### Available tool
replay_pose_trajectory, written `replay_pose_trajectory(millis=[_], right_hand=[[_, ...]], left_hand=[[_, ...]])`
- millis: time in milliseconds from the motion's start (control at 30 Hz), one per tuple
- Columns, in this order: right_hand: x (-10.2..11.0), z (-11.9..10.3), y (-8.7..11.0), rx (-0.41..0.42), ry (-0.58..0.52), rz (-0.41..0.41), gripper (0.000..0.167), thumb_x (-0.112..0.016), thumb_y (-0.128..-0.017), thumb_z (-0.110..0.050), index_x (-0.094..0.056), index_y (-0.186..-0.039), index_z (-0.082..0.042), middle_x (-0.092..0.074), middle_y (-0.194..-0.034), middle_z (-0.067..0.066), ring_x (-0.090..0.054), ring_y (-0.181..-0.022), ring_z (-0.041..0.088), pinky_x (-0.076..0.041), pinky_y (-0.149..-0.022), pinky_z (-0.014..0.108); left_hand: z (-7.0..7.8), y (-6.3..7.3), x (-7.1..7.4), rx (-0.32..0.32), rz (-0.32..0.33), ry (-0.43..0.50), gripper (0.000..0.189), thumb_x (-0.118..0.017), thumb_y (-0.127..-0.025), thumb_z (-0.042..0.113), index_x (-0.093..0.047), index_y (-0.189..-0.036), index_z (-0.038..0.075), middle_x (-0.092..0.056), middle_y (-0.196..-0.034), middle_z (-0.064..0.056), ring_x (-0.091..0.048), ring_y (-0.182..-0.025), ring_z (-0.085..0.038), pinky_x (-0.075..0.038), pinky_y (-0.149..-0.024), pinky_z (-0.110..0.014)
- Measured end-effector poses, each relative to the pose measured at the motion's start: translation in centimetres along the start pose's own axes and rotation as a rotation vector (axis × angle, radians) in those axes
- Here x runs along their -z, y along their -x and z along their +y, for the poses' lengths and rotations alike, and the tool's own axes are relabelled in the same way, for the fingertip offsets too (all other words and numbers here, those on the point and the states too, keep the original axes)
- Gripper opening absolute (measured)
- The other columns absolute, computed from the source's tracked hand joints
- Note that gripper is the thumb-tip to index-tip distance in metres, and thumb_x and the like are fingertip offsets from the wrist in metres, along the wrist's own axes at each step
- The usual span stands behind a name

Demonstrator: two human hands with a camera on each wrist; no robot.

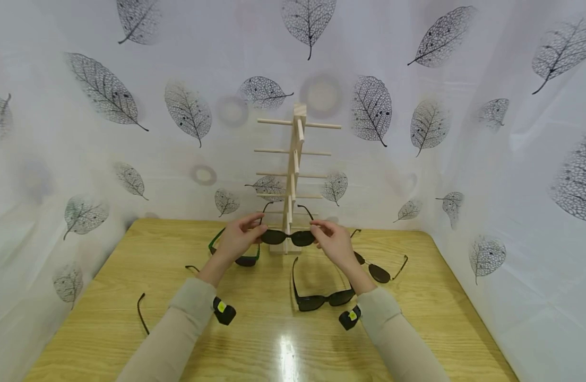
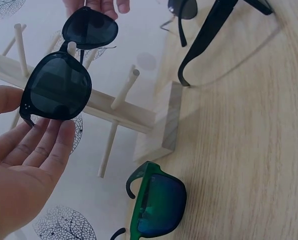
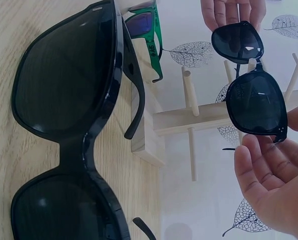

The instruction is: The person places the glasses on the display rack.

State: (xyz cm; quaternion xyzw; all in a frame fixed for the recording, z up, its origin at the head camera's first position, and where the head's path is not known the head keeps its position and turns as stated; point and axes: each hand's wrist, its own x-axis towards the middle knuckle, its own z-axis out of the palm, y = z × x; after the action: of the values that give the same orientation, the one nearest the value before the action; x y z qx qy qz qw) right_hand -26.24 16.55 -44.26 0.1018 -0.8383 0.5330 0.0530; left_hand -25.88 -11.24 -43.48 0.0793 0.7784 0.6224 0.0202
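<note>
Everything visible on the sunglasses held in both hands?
The held sunglasses have a glossy black frame, plastic by its look, dark rounded lenses, and small pale dots at the outer front corners. Both temples are unfolded, extending away from the head camera. The pair sits roughly level above the table, one end pinched by the left hand, the other by the right hand. Contact with the wooden rack is unclear.

Glossy plastic sunglasses [image 1: 302, 238], matt wooden rack [image 1: 293, 170], shiny wood-grained tabletop [image 1: 255, 345]
</note>
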Motion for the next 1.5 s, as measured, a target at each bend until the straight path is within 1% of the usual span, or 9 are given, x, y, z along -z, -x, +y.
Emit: replay_pose_trajectory(millis=[167,500,633,800,933,1067,1300,1400,1500], right_hand=[[-0.02,0.06,-0.23,-0.002,0.012,0.004,0.034,-0.064,-0.107,-0.031,-0.073,-0.134,-0.012,-0.075,-0.095,0.017,-0.068,-0.072,0.012,-0.059,-0.069,0.031],[-0.02,0.22,-0.51,-0.015,-0.006,0.011,0.034,-0.065,-0.106,-0.033,-0.074,-0.132,-0.012,-0.074,-0.094,0.019,-0.067,-0.068,0.013,-0.054,-0.06,0.028],[-0.02,0.39,-0.64,-0.008,-0.009,0.009,0.035,-0.064,-0.107,-0.033,-0.073,-0.132,-0.012,-0.074,-0.095,0.02,-0.067,-0.069,0.013,-0.053,-0.059,0.028],[-0.03,0.56,-0.7,0.004,-0.018,0.003,0.036,-0.064,-0.107,-0.034,-0.073,-0.133,-0.011,-0.073,-0.094,0.022,-0.068,-0.07,0.017,-0.055,-0.062,0.031],[-0.03,0.64,-0.65,-0.002,-0.023,0.001,0.037,-0.063,-0.107,-0.034,-0.073,-0.134,-0.011,-0.074,-0.095,0.022,-0.067,-0.069,0.015,-0.055,-0.062,0.031],[-0.06,0.69,-0.69,-0.001,-0.012,0.005,0.036,-0.063,-0.107,-0.034,-0.073,-0.134,-0.012,-0.074,-0.094,0.021,-0.068,-0.069,0.017,-0.056,-0.061,0.032],[-0.11,0.64,-0.72,0.008,-0.01,0.003,0.036,-0.062,-0.108,-0.032,-0.072,-0.135,-0.01,-0.073,-0.09,0.019,-0.07,-0.081,0.049,-0.051,-0.054,0.026],[-0.11,0.5,-0.7,0.003,-0.003,-0.001,0.037,-0.061,-0.108,-0.033,-0.071,-0.136,-0.011,-0.073,-0.089,0.018,-0.069,-0.082,0.05,-0.048,-0.051,0.024],[-0.09,0.41,-0.74,0.005,0.016,-0.003,0.036,-0.061,-0.108,-0.033,-0.071,-0.136,-0.011,-0.073,-0.089,0.017,-0.071,-0.075,0.037,-0.048,-0.051,0.025]], left_hand=[[0.04,-0.05,-0.03,0.0,0.002,0.014,0.049,-0.067,-0.106,0.02,-0.057,-0.152,0.008,-0.066,-0.139,-0.026,-0.076,-0.105,-0.033,-0.064,-0.084,-0.027],[0.04,-0.24,-0.07,0.016,-0.003,0.007,0.049,-0.065,-0.106,0.02,-0.056,-0.153,0.008,-0.065,-0.141,-0.026,-0.076,-0.106,-0.033,-0.064,-0.088,-0.032],[0.05,-0.3,-0.11,0.028,0.001,0.005,0.049,-0.065,-0.106,0.021,-0.056,-0.153,0.009,-0.065,-0.142,-0.025,-0.076,-0.107,-0.034,-0.064,-0.091,-0.038],[0.04,-0.36,-0.18,0.026,-0.001,0.019,0.05,-0.065,-0.107,0.02,-0.055,-0.154,0.008,-0.064,-0.143,-0.026,-0.074,-0.112,-0.036,-0.06,-0.1,-0.052],[0.04,-0.33,-0.22,0.029,-0.004,0.029,0.05,-0.065,-0.107,0.02,-0.055,-0.154,0.009,-0.064,-0.143,-0.025,-0.072,-0.116,-0.038,-0.057,-0.103,-0.057],[0.04,-0.27,-0.23,0.025,-0.004,0.02,0.05,-0.064,-0.107,0.02,-0.054,-0.155,0.009,-0.064,-0.141,-0.025,-0.073,-0.114,-0.036,-0.057,-0.102,-0.056],[-0.16,-0.36,-0.17,0.024,-0.003,-0.006,0.05,-0.064,-0.107,0.023,-0.055,-0.154,0.011,-0.065,-0.14,-0.024,-0.075,-0.108,-0.034,-0.063,-0.095,-0.043],[-0.26,-0.43,-0.11,0.022,-0.003,-0.007,0.049,-0.064,-0.107,0.023,-0.055,-0.154,0.011,-0.065,-0.14,-0.024,-0.075,-0.107,-0.033,-0.064,-0.092,-0.038],[-0.35,-0.52,-0.06,0.024,-0.001,-0.007,0.049,-0.065,-0.107,0.024,-0.055,-0.154,0.011,-0.066,-0.14,-0.024,-0.075,-0.106,-0.032,-0.064,-0.091,-0.036]])
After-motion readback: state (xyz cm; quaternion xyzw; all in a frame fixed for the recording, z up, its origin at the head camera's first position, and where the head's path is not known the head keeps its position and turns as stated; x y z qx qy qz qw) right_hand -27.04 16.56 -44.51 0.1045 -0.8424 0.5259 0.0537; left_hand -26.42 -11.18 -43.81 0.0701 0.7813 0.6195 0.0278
